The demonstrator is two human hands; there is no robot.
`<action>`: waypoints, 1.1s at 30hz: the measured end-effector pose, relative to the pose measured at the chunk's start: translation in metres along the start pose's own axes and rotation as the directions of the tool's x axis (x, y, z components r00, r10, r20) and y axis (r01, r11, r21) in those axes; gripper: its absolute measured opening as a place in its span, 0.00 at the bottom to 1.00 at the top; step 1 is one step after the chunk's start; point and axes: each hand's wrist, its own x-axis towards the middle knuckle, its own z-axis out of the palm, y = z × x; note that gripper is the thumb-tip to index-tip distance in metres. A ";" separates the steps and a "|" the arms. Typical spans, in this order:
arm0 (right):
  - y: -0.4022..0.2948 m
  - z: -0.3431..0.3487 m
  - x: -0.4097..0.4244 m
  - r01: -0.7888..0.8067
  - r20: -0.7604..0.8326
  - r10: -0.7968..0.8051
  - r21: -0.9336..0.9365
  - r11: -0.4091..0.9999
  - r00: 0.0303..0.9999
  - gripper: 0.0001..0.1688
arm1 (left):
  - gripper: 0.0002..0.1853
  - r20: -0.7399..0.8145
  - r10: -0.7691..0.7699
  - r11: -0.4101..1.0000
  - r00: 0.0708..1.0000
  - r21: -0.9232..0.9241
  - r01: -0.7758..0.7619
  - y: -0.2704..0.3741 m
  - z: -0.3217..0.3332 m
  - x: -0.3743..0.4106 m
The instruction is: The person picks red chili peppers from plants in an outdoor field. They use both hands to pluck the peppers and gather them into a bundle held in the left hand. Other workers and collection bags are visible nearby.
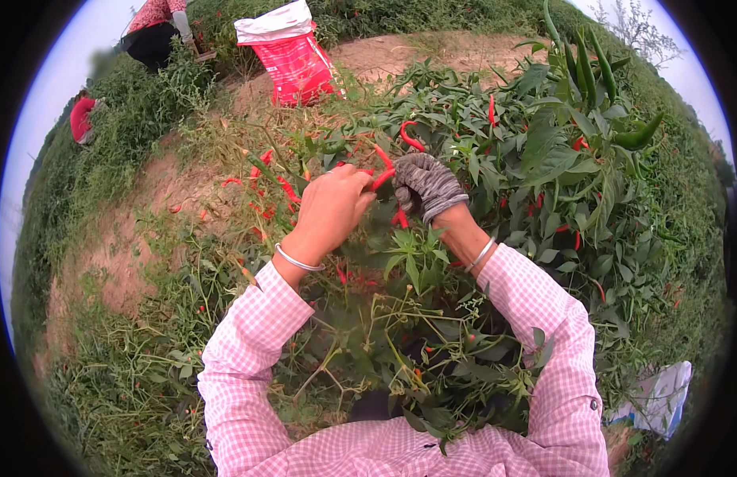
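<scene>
My left hand [337, 200] is bare, with a silver bangle at the wrist, and its fingers are closed on a red chili pepper [382, 179] among the plants. Right beside it is my right hand [425, 183], in a grey knit glove, fingers curled at the other end of that pepper; what lies inside its fist is hidden. A curved red chili [411, 137] rises just above the glove. More red chilies [288, 189] hang and lie left of my left hand. Leafy chili plants [413, 262] fill the space below both hands.
A red and white sack [294, 59] stands open-topped on bare soil [380, 53] beyond the plants. Tall stems with green chilies [586, 71] rise at right. Two people [156, 33] are among plants at upper left. A white plastic bag [663, 396] lies at lower right.
</scene>
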 end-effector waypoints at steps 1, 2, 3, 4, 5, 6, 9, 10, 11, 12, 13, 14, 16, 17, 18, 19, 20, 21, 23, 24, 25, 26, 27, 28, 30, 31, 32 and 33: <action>0.000 -0.002 0.002 -0.022 0.003 0.022 -0.050 0.998 1.000 0.06 | 0.08 0.001 0.016 1.000 1.000 0.003 -0.016 0.002 0.001 0.002; -0.001 -0.004 0.004 -0.042 0.005 0.043 -0.101 0.994 0.999 0.06 | 0.08 0.002 0.033 0.999 0.999 0.005 -0.033 0.005 0.002 0.005; 0.000 -0.004 0.005 -0.067 0.008 0.069 -0.147 0.987 0.998 0.06 | 0.08 -0.003 0.030 0.999 1.000 -0.012 -0.030 0.006 0.003 0.005; 0.001 -0.003 0.004 -0.058 -0.013 0.057 -0.135 0.989 0.998 0.07 | 0.08 -0.009 0.029 0.999 1.000 -0.029 -0.029 0.008 0.005 0.005; 0.001 -0.003 0.003 -0.017 -0.064 -0.001 -0.278 0.960 0.998 0.07 | 0.08 -0.014 0.028 0.998 0.999 -0.048 -0.029 0.010 0.007 0.006; -0.003 0.003 0.000 0.013 -0.104 -0.061 -0.411 0.911 0.993 0.08 | 0.08 -0.024 0.019 0.998 1.000 -0.066 -0.021 0.010 0.008 0.007; -0.023 0.014 -0.020 0.532 0.256 -0.624 -0.790 0.305 0.738 0.09 | 0.07 -0.056 0.002 0.997 0.998 -0.072 -0.006 0.008 0.016 0.015; -0.032 0.016 -0.025 0.622 0.363 -0.696 -0.768 0.152 0.620 0.10 | 0.07 -0.061 -0.010 1.000 0.998 -0.029 0.008 0.003 0.019 0.016; -0.038 0.018 -0.029 0.686 0.465 -0.740 -0.727 -0.008 0.485 0.10 | 0.06 -0.067 -0.022 1.000 0.998 0.015 0.023 0.000 0.020 0.015; -0.043 0.017 -0.031 0.735 0.294 -0.789 -0.621 0.271 0.539 0.07 | 0.05 0.004 -0.082 0.994 0.997 0.066 0.081 -0.001 0.016 0.017; -0.051 0.011 -0.029 0.697 0.170 -0.762 -0.561 0.447 0.625 0.06 | 0.06 -0.021 -0.033 0.999 0.999 0.042 0.034 0.002 0.015 0.018; -0.059 0.007 -0.023 0.616 0.080 -0.664 -0.470 0.633 0.743 0.05 | 0.08 -0.047 0.013 1.000 0.999 0.020 -0.012 0.005 0.013 0.016; -0.062 -0.002 -0.022 0.402 -0.054 -0.426 -0.243 0.883 0.903 0.04 | 0.13 -0.126 0.157 0.985 0.980 -0.047 -0.164 0.014 0.016 0.015; -0.057 -0.009 -0.023 0.289 -0.099 -0.301 -0.120 0.950 0.948 0.04 | 0.16 -0.092 0.185 0.976 0.978 -0.101 -0.194 0.024 0.018 0.013; -0.053 -0.016 -0.023 0.174 -0.129 -0.172 0.004 0.985 0.977 0.04 | 0.15 0.018 0.221 0.971 0.975 -0.096 -0.218 0.032 0.023 0.012; -0.045 -0.026 -0.022 0.127 -0.055 -0.131 -0.062 0.990 0.990 0.05 | 0.15 0.132 0.250 0.967 0.959 -0.090 -0.240 0.039 0.025 0.010; -0.034 -0.038 -0.020 0.085 0.015 -0.084 -0.132 0.988 0.996 0.06 | 0.13 0.181 0.331 0.944 0.926 -0.060 -0.325 0.045 0.031 0.008; -0.029 -0.039 -0.020 0.043 0.085 -0.026 -0.198 0.979 0.996 0.07 | 0.12 0.236 0.399 0.914 0.886 -0.031 -0.404 0.046 0.038 0.004; -0.016 -0.042 -0.023 0.128 0.128 -0.052 -0.704 0.699 0.990 0.08 | 0.09 0.304 0.440 0.896 0.845 -0.079 -0.438 0.044 0.045 -0.012; -0.007 -0.049 -0.021 0.165 0.137 -0.092 -0.846 0.507 0.986 0.07 | 0.10 0.375 0.440 0.894 0.816 -0.094 -0.439 0.043 0.044 -0.021; -0.005 -0.048 -0.022 0.183 0.152 -0.129 -0.941 0.283 0.980 0.07 | 0.10 0.442 0.442 0.891 0.780 -0.112 -0.441 0.042 0.044 -0.030; -0.008 -0.049 -0.024 0.075 0.083 0.012 -0.948 0.309 0.996 0.08 | 0.16 0.377 0.503 0.859 0.778 -0.121 -0.497 0.041 0.044 -0.040; -0.018 -0.036 -0.028 -0.025 0.030 0.161 -0.945 0.326 0.986 0.08 | 0.17 0.387 0.462 0.886 0.798 -0.158 -0.436 0.037 0.043 -0.054; -0.025 -0.032 -0.031 -0.133 -0.033 0.299 -0.938 0.321 0.954 0.10 | 0.18 0.393 0.434 0.901 0.811 -0.201 -0.384 0.036 0.045 -0.065; -0.004 -0.058 -0.024 -0.071 0.032 0.331 -0.953 0.295 0.943 0.12 | 0.19 0.356 0.368 0.926 0.859 -0.229 -0.301 0.042 0.048 -0.071; 0.006 -0.066 -0.021 -0.041 0.063 0.349 -0.958 0.282 0.935 0.14 | 0.17 0.349 0.320 0.920 0.881 -0.337 -0.200 0.043 0.046 -0.068; 0.014 -0.076 -0.021 -0.013 0.132 0.385 -0.936 0.351 0.913 0.18 | 0.16 0.349 0.270 0.893 0.897 -0.439 -0.097 0.045 0.042 -0.063; 0.025 -0.077 -0.023 -0.032 0.121 0.336 -0.909 0.416 0.934 0.18 | 0.14 0.361 0.209 0.850 0.909 -0.527 0.013 0.045 0.040 -0.062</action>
